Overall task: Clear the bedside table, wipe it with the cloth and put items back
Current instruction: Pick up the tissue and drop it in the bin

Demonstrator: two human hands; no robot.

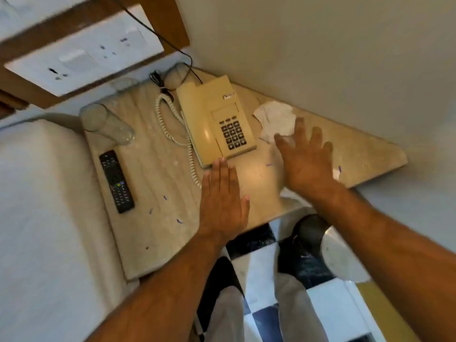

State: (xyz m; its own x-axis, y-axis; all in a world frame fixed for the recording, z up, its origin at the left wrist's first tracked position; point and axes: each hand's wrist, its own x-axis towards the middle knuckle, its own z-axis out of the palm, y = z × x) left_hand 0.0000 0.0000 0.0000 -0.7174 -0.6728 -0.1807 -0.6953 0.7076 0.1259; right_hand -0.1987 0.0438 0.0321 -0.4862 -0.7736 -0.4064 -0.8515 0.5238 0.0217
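Grip, left hand (223, 201): flat and unclenched, fingers together, holding nothing; fingertips just at the near edge of the telephone.
Grip, right hand (306, 161): fingers spread wide, holding nothing; fingertips over the near edge of the crumpled cloth, contact not clear through the blur.
Bedside table (153, 174): pale marble-patterned top, wedge-shaped toward the right, set in the corner against a plain wall, bed alongside on the left.
Telephone (214, 119): cream desk set with dark keypad, handset on its cradle, lying near the middle of the table toward the back.
Coiled cord (170, 124): cream, looping on the table just left of the telephone, running forward past the left hand.
Cloth (275, 119): white, crumpled, on the table to the right of the telephone, close to the wall.
Glass (106, 124): clear tumbler, at the left rear of the table; upright or tipped not certain from this angle.
Remote control (116, 181): black, flat on the table near the left edge, in front of the glass.
Scraps (165, 197): small purple bits scattered over the table's front and right parts.
Switch panel (84, 50): white, on a wooden board behind the table.
Floor (259, 270): checked dark and white tiles beneath, trouser legs and a dark shoe visible.
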